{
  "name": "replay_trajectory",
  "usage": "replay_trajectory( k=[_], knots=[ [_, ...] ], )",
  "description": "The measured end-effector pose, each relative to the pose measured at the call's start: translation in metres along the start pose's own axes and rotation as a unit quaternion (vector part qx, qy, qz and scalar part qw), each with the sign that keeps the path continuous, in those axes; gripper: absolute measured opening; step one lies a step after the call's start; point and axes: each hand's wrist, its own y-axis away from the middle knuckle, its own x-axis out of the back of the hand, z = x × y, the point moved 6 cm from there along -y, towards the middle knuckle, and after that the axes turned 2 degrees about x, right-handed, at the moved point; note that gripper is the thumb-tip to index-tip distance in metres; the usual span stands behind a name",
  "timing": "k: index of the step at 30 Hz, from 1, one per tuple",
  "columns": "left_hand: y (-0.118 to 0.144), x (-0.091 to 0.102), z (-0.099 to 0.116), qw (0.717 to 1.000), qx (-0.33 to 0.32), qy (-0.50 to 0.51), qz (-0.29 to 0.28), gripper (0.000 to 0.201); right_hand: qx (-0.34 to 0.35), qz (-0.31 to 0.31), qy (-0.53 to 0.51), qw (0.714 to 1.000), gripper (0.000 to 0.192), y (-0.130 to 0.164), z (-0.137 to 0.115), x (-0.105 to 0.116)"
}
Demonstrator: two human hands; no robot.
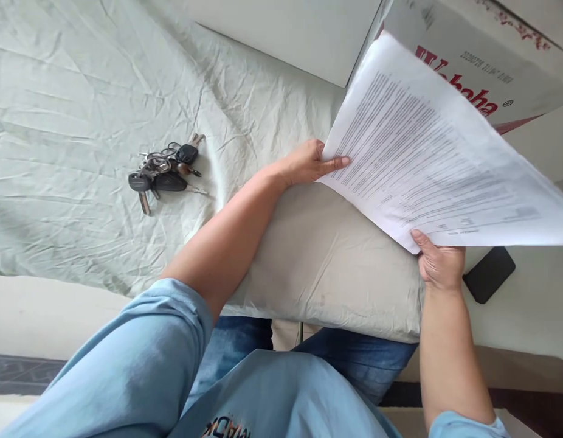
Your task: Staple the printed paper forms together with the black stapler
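Note:
My left hand [314, 163] grips the left edge of a printed paper sheet [427, 152], thumb on the printed face and fingers behind it. At the sheet's near corner, my right hand [439, 261] pinches it, also with the thumb on top. The sheet is tilted and raised, with dense lines of small text too fine to read; whether more sheets lie behind it I cannot tell. Just beyond my right hand a black phone-like slab [489, 275] lies flat, partly behind the paper's edge.
A bunch of keys [165, 170] lies on the wrinkled pale cloth [94, 109] at left. A white carton with red lettering [491, 73] stands at the back right, partly hidden by the paper. Beside it is a plain white box-like surface [290, 33].

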Motion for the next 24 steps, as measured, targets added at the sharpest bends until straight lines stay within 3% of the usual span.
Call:
replay_trajectory(
  k=[3, 7, 11, 16, 20, 22, 24],
  knots=[
    [-0.005, -0.003, -0.003, 1.000, 0.008, 0.020, -0.013, 0.049, -0.074, -0.016, -0.001, 0.997, 0.056, 0.018, 0.002, 0.003],
    [-0.011, -0.001, -0.011, 0.999, -0.015, 0.033, 0.006, 0.047, -0.217, -0.079, -0.003, 0.973, 0.050, 0.056, -0.001, 0.010],
    [-0.010, -0.001, -0.012, 0.999, -0.007, 0.017, -0.032, 0.052, -0.267, -0.101, -0.011, 0.958, 0.047, 0.089, -0.011, 0.019],
    [-0.003, -0.009, -0.002, 0.992, -0.003, 0.015, -0.123, 0.051, -0.254, -0.099, 0.020, 0.962, 0.048, 0.114, -0.019, 0.034],
    [0.003, -0.015, 0.004, 0.983, 0.036, -0.012, -0.179, 0.057, -0.231, -0.096, 0.082, 0.965, 0.050, 0.115, -0.018, 0.066],
    [0.006, -0.016, 0.009, 0.977, 0.042, -0.026, -0.206, 0.061, -0.196, -0.034, 0.097, 0.975, 0.055, 0.100, -0.024, 0.092],
    [0.010, -0.019, 0.016, 0.969, 0.044, -0.034, -0.242, 0.065, -0.135, 0.066, 0.091, 0.984, 0.064, 0.077, -0.038, 0.118]
  ],
)
